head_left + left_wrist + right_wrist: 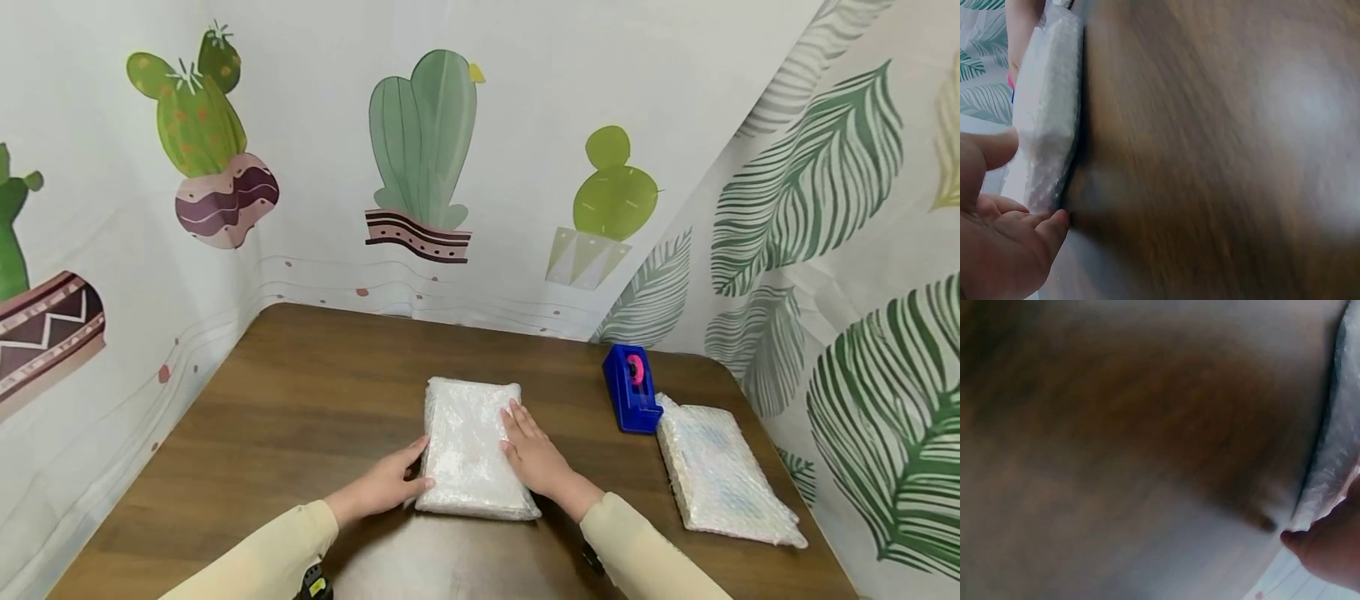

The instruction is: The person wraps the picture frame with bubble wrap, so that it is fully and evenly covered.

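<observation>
A white package in clear bubble wrap (468,450) lies flat on the brown table in the head view. My left hand (382,486) holds its left edge, the thumb by the near corner and the fingers along the side. The left wrist view shows this hand (1013,244) with fingertips curled low at the package's (1054,119) end. My right hand (536,450) rests on the package's right edge with its fingers straight. In the right wrist view only part of that hand (1332,540) appears, against the wrap (1338,440).
A blue tape dispenser (630,392) with a pink core stands at the table's right. Beside it, near the right edge, lies a second bubble-wrapped package (723,475). A printed cloth with cacti and leaves (517,158) hangs behind the wooden table (315,400).
</observation>
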Available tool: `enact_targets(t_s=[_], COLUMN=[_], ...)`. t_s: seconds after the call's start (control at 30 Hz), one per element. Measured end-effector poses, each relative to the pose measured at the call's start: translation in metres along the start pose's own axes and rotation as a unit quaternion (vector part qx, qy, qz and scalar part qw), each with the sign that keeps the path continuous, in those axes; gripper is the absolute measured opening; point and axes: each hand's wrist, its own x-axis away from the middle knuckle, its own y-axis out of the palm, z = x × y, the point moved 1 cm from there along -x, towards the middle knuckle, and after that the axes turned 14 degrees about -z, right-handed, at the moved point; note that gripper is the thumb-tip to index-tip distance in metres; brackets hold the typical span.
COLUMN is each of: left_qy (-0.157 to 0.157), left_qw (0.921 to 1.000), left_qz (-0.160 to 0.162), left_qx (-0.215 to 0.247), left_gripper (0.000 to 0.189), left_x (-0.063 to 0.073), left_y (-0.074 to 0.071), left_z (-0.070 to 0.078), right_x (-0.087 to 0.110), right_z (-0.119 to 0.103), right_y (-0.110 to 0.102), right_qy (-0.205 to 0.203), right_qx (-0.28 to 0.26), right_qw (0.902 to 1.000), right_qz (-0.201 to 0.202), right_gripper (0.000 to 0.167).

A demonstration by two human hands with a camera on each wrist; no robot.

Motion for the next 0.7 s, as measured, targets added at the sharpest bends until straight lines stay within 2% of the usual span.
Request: enact_targets(t_s=[0.07, 0.17, 0.23, 0.3, 0.4, 0.43, 0.53, 0.7], left_qy=[-0.003, -0.002, -0.002, -0.008, -0.024, -0.032, -0.051, -0.050], left_qw=[1.0000, 1.0000, 0.9985, 0.9915, 0.9699, 0.9639, 0.9529, 0.9490], left_qz=[0.004, 0.006, 0.006, 0.013, 0.037, 0.045, 0.065, 0.068], left_qx=[-0.008, 0.003, 0.054, 0.129, 0.239, 0.261, 0.292, 0.304], left_gripper=[0.079, 0.080, 0.080, 0.081, 0.082, 0.082, 0.082, 0.080], left_x=[0.000, -0.001, -0.003, -0.005, -0.009, -0.009, -0.011, -0.013], left_y=[-0.003, -0.004, -0.002, 0.001, 0.007, 0.009, 0.013, 0.017], left_z=[0.001, 0.002, 0.003, 0.004, 0.005, 0.005, 0.005, 0.005], right_x=[0.000, 0.001, 0.000, -0.001, -0.002, -0.002, -0.003, 0.001], right_z=[0.001, 0.001, 0.001, 0.000, -0.002, -0.003, -0.005, -0.006], right_y=[-0.001, -0.003, -0.003, -0.002, 0.000, 0.001, 0.006, 0.010], right_qy=[-0.016, -0.010, 0.002, 0.013, 0.016, 0.019, 0.033, 0.052], right_qx=[-0.020, -0.044, -0.066, -0.088, -0.123, -0.132, -0.159, -0.171], right_qw=[0.9996, 0.9990, 0.9978, 0.9960, 0.9917, 0.9902, 0.9857, 0.9826], right_qz=[0.012, 0.003, 0.002, 0.010, 0.036, 0.040, 0.045, 0.050], right_gripper=[0.055, 0.056, 0.058, 0.061, 0.064, 0.065, 0.067, 0.068])
